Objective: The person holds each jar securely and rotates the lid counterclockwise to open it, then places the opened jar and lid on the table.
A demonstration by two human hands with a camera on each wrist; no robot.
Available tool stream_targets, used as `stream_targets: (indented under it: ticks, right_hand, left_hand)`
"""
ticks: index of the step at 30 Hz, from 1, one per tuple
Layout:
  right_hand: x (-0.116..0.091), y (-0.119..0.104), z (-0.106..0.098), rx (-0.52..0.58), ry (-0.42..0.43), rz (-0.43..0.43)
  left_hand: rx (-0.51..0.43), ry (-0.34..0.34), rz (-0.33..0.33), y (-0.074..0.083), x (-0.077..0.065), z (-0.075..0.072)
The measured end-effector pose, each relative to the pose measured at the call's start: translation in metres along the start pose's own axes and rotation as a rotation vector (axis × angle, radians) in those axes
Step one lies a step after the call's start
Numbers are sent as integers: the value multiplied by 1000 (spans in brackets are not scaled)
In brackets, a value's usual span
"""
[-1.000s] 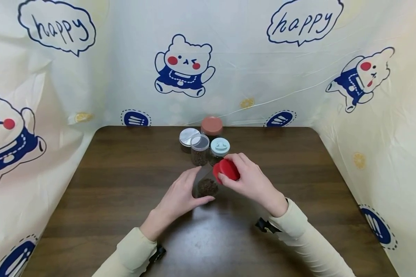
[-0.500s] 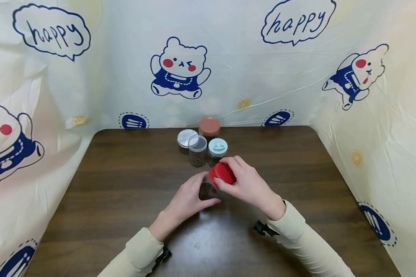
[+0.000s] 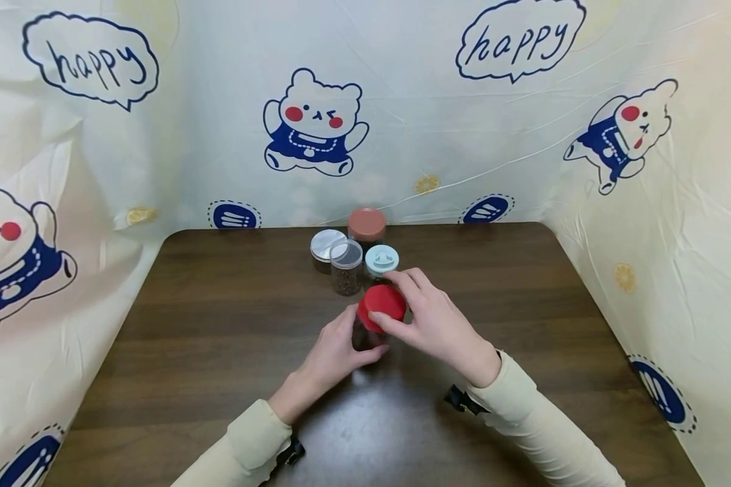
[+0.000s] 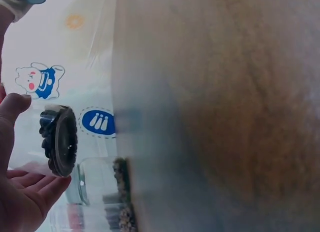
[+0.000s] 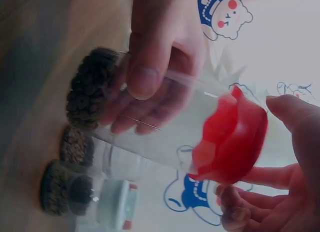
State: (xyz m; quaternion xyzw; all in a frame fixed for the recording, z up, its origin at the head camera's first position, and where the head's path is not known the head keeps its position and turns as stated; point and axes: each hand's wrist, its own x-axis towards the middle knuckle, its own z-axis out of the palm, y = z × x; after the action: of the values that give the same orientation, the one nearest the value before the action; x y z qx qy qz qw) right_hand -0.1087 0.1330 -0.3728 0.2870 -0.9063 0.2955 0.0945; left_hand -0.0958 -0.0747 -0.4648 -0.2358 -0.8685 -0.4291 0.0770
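Jar (image 5: 170, 137): clear, tall, held above the bench (image 3: 219, 311) near its middle, in front of the jar cluster; underside visible from the left wrist.
Contents: dark small pieces (image 5: 91, 89) gathered at the base.
Red lid (image 3: 380, 306): at the jar's mouth, scalloped edge; whether fully seated, cannot tell.
Left hand (image 3: 327, 353): thumb and fingers curled round the jar's wall, below the lid.
Right hand (image 3: 436, 323): thumb and fingers pinching the lid from the right.
Cluster: four jars standing close together, far of the hands. Silver-lidded jar (image 3: 327, 246) at left; clear-lidded jar (image 3: 346, 272) nearer, brownish bits inside; light-blue-lidded jar (image 3: 382, 260) at right, just beyond the right fingertips; pink-lidded jar (image 3: 367, 225) farthest.
Sleeves: cream (image 3: 252, 436), both arms, reaching in from the near side.
Backdrop: pale sheet (image 3: 414, 128) beyond the bench, printed with bears and "happy" bubbles.
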Motion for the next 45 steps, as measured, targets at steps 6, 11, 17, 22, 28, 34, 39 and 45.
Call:
stream_targets:
  ticks: [6,11,17,22,28,34,39,45]
  right_hand:
    - [7,-5,-7,-65,37,-123]
    - [12,-11,-9,-106,-13,-149]
    - [15,-17,-5,-134,-75,-100]
    - [16,-19,-2,-144,-77,-101]
    - [16,-20,-2,-149,-34,-170]
    - [16,-18,-2,-137,-23,-214]
    - [17,-15,-1,-117,-26,-226]
    - [17,-13,0,-90,-51,-248]
  left_hand:
    - [-65,26,-79,-1,-1,3]
    - [-77,38,-57,-1,-3,5]
    - [-59,59,-11,-1,-3,7]
    - [-79,75,-2,1,-2,7]
    - [-85,117,26,2,-1,6]
    - [-83,132,25,2,-1,4]
    - [-102,117,6,0,-2,2]
    - [-111,105,6,-2,-3,1]
